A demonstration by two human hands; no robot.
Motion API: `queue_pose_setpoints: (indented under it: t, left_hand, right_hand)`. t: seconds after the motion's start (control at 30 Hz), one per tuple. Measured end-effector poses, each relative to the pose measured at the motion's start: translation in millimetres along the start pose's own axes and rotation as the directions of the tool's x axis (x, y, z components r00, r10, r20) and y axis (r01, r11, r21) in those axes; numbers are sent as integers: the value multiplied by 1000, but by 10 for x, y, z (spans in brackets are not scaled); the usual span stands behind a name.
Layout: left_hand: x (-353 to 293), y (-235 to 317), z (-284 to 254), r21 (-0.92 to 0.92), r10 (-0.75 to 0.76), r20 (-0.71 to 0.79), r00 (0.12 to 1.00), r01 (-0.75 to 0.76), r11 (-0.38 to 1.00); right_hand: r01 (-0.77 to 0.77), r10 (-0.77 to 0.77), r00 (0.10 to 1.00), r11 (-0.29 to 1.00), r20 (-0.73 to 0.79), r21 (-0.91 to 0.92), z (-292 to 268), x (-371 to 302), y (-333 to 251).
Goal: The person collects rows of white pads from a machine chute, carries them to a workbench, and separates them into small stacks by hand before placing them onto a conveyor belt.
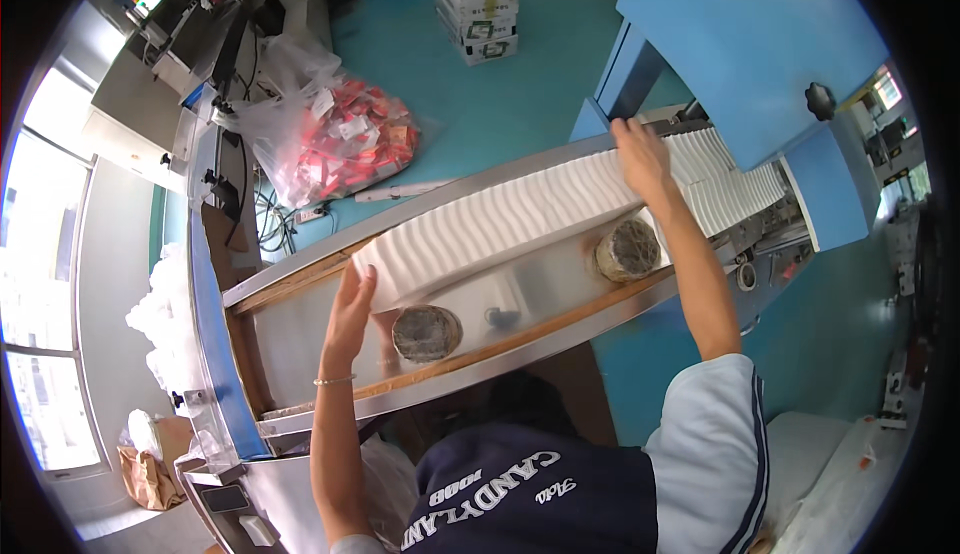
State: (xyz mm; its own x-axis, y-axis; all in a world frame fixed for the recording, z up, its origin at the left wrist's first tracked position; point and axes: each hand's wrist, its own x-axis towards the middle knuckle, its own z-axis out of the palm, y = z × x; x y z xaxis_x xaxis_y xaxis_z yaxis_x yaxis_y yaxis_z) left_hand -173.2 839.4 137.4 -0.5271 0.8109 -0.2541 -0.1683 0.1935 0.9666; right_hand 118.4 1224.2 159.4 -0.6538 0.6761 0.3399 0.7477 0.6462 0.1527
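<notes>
A long row of white, wavy-edged pieces packed face to face (500, 216) lies along a metal tray (300, 349) in front of me. My left hand (348, 309) is at the row's left end, its thumb on the near side and its fingers against the end. Farther right, my right hand (645, 162) reaches over the row, fingers bent over its far edge. More white wavy pieces (715, 179) continue beyond it toward a blue machine. Two round, tape-wrapped weights stand on the near side: one (427, 334) beside my left hand, the other (628, 251) below my right wrist.
The blue machine housing (750, 44) with a black knob rises at the right. Behind the tray, a clear bag of red and white packets (355, 139) sits on the green floor. Stacked cartons (480, 4) stand farther back. A blue-edged frame borders the tray's left end.
</notes>
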Motion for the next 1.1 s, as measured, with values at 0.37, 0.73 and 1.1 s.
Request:
queue_pose_setpoints:
  t: [0.37,0.73,1.1]
  left_hand:
    - [-181,-45,-588,-106,-59,-313,948,27,994]
    - [-1449,349,-1519,-124,195,-567,800,-317,940]
    - [-5298,-1185,-1717,-158,-55,-969,240,-437,885]
  right_hand:
    - [-191,-223,938,308,267,932,253,-472,-1472]
    - [-332,-245,916,-21,317,943,-1419,-521,-2659]
    - [-42,-846,473,260,248,965,-1942,-1991,-5312]
